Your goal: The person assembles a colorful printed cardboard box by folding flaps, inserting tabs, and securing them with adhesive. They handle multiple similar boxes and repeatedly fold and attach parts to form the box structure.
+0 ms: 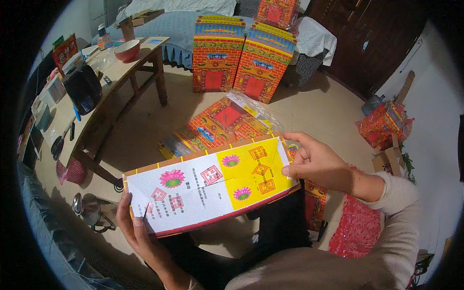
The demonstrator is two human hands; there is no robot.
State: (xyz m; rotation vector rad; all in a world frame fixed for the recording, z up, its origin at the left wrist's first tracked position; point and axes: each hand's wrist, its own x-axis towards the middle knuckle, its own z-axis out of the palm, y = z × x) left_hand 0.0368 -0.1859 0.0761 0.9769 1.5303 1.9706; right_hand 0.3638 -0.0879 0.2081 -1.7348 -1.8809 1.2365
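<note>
Above my lap I hold a long, shallow printed cardboard box (203,193) by its two ends, slightly tilted. Its inner face is part white and part yellow, with pink lotus flowers and red square stamps, and the rim shows orange and red. My left hand (140,237) is closed round the left end, thumb over the edge. At the right end, my right hand (321,164) pinches the corner between thumb and fingers. Beyond the box, flat printed cardboard sheets (227,118) with a red brick pattern lie on the floor, partly under clear plastic.
Tall brick-patterned boxes (217,63) stand ahead by a cloth-covered bed. To the left, a wooden table (118,72) carries a red bowl (127,50) and a black container (82,87). A metal kettle (92,210) stands near my left. On the right lies a red plastic bag (355,227).
</note>
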